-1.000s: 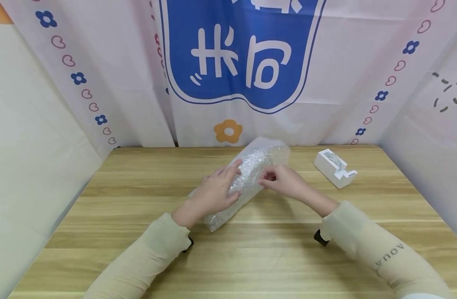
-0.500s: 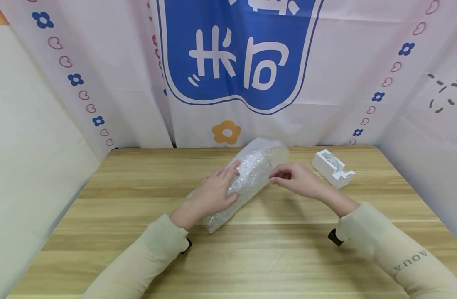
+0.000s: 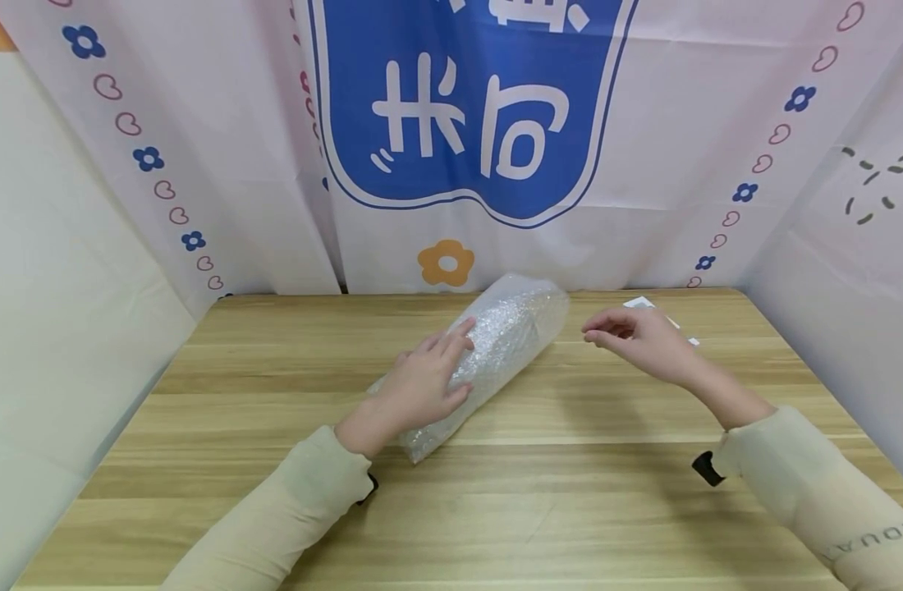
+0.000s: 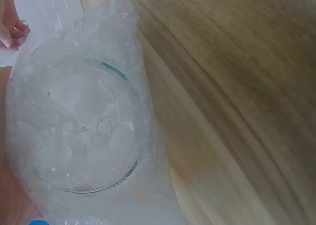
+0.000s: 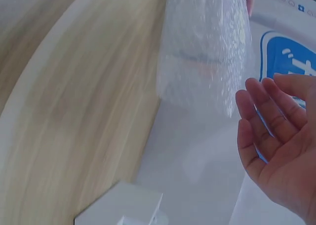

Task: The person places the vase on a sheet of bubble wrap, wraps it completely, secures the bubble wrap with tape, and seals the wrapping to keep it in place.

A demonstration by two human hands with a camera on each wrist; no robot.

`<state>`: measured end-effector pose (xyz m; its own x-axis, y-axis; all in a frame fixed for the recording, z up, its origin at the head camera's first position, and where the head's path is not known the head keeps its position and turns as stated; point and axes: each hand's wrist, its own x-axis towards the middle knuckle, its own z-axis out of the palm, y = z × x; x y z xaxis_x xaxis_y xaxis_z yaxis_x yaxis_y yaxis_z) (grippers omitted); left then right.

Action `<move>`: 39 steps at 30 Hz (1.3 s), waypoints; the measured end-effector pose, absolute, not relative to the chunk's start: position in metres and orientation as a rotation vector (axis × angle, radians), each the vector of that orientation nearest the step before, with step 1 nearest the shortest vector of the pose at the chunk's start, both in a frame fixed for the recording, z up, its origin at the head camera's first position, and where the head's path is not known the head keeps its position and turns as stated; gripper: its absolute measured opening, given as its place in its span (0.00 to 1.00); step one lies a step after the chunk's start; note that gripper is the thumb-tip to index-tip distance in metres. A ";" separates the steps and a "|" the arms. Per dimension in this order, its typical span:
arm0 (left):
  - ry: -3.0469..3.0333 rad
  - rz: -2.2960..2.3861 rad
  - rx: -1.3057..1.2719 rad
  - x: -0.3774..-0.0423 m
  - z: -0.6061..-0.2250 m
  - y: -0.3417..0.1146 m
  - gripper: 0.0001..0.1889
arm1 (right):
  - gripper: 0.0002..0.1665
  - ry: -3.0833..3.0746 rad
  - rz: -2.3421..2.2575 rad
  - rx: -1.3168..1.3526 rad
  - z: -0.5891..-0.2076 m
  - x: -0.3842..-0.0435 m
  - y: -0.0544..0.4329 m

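A bundle of clear bubble wrap (image 3: pixel 506 328) lies slantwise on the table toward the back. A round, clear thing with a glassy rim (image 4: pixel 113 74) shows through the wrap in the left wrist view; its kind cannot be told. My left hand (image 3: pixel 420 382) rests on the near left part of the bundle with its fingers spread. Off to the right of the bundle, apart from it, my right hand (image 3: pixel 647 343) hovers above the table. Its fingers are loosely bent, and nothing is seen in them in the right wrist view.
A white tape dispenser (image 3: pixel 639 303) stands at the back right, mostly hidden behind my right hand; its corner (image 5: pixel 123 202) shows in the right wrist view. Printed cloth (image 3: pixel 392 246) hangs along the table's back edge. White walls flank both sides.
My right hand has drawn away from the bubble wrap, moving right until it covers most of the tape dispenser. My left hand and the bundle have stayed in place.
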<state>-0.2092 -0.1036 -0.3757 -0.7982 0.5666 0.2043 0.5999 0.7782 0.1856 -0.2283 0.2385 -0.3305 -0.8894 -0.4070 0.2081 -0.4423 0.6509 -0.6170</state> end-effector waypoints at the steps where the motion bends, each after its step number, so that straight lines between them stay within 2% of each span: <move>1: -2.832 -0.361 -0.933 -0.209 -0.376 -0.104 0.27 | 0.10 -2.805 1.073 0.707 -0.330 -0.228 0.243; 20: -2.841 -0.336 -0.923 -0.209 -0.377 -0.103 0.27 | 0.14 -2.790 1.008 0.425 -0.343 -0.236 0.322; 31: -2.833 -0.300 -0.928 -0.209 -0.377 -0.102 0.28 | 0.16 -2.987 0.686 0.280 -0.357 -0.251 0.347; 39: -2.827 -0.292 -0.931 -0.209 -0.377 -0.103 0.28 | 0.19 -3.062 0.649 0.236 -0.367 -0.255 0.355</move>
